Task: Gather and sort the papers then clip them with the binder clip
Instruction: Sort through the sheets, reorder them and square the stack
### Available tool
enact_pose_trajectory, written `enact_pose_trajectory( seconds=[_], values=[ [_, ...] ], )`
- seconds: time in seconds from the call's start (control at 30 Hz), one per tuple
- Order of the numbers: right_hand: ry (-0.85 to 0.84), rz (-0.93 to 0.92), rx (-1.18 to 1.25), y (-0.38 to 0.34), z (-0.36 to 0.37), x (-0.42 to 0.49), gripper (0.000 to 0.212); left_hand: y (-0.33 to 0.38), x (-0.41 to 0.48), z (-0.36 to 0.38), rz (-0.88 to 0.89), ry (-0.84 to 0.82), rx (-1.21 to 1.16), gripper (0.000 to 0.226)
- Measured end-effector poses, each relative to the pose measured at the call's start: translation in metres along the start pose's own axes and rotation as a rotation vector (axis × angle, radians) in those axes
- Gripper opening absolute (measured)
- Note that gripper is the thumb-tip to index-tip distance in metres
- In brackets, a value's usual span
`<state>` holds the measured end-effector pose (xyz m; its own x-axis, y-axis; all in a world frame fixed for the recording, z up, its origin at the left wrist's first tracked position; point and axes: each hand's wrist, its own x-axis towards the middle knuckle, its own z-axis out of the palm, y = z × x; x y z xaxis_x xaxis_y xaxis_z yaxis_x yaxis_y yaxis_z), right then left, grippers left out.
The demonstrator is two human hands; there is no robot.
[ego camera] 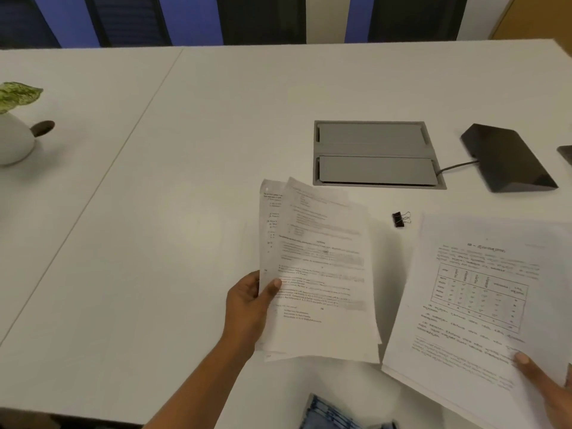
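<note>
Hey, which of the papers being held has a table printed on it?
The sheet in the right hand, right of the binder clip: it carries a ruled table. The left hand's stack shows only text lines.

Two bare hands show: the left hand [247, 308] near the middle, the right hand [548, 391] at the near right corner. White printed paper comes in two lots: a fanned bundle [318, 274] of at least two sheets, full number unclear, and one page with a table [473, 305] on the right. One black binder clip with wire handles [401, 219]. One grey rectangular hatch [376, 153] with two flaps. One black wedge-shaped box [507, 157], far right. One white round vase [14, 139], far left.
</note>
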<state>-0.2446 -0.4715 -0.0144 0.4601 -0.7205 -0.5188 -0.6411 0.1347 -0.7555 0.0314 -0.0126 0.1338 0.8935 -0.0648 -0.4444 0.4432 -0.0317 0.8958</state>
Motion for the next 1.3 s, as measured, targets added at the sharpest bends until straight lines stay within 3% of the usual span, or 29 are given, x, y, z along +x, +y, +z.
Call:
enact_pose_trajectory(
  seconds=[0.03, 0.13, 0.17, 0.2, 0.33, 0.47, 0.73, 0.83, 0.9, 1.0, 1.03, 1.13, 1.3],
  values=[
    [0.045, -0.028, -0.050, 0.001, -0.005, 0.001, 0.077, 0.003, -0.002, 0.000, 0.006, -0.008, -0.011, 0.017],
    [0.152, -0.010, -0.050, -0.038, 0.013, -0.040, 0.042, 0.012, -0.009, 0.004, -0.013, -0.044, -0.031, 0.015],
    [0.129, -0.045, 0.000, -0.119, 0.047, -0.117, 0.027, 0.014, -0.011, 0.007, -0.022, -0.061, -0.030, 0.015],
    [0.125, -0.037, 0.035, -0.142, 0.065, -0.132, 0.018, 0.016, -0.013, 0.010, -0.030, -0.079, -0.025, 0.016],
    [-0.032, -0.091, 0.181, -0.173, 0.105, -0.151, 0.019, 0.021, -0.021, 0.024, -0.032, -0.161, -0.017, 0.021],
    [-0.193, -0.117, 0.152, -0.178, 0.126, -0.152, 0.013, 0.027, -0.026, 0.038, 0.011, -0.244, 0.002, 0.022],
    [-0.506, -0.246, 0.249, -0.209, 0.147, -0.159, 0.042, 0.029, -0.026, 0.047, 0.152, -0.157, 0.157, 0.014],
    [-0.515, -0.252, 0.240, -0.216, 0.145, -0.162, 0.030, 0.032, -0.021, 0.045, 0.205, -0.071, 0.235, 0.034],
    [-0.504, -0.194, 0.234, -0.213, 0.144, -0.159, 0.019, 0.035, -0.017, 0.043, 0.085, -0.144, 0.129, 0.049],
    [-0.530, -0.135, 0.209, -0.214, 0.146, -0.157, 0.042, 0.039, -0.015, 0.045, -0.178, -0.351, -0.128, 0.037],
    [-0.548, -0.139, 0.192, -0.214, 0.147, -0.156, 0.043, 0.038, -0.015, 0.045, -0.174, -0.368, -0.123, 0.035],
    [-0.545, -0.263, 0.200, -0.215, 0.148, -0.155, 0.022, 0.037, -0.017, 0.050, -0.107, -0.359, -0.107, 0.034],
    [-0.463, -0.377, 0.177, -0.221, 0.149, -0.145, 0.028, 0.029, -0.015, 0.064, 0.085, -0.310, 0.018, 0.029]
  ],
)
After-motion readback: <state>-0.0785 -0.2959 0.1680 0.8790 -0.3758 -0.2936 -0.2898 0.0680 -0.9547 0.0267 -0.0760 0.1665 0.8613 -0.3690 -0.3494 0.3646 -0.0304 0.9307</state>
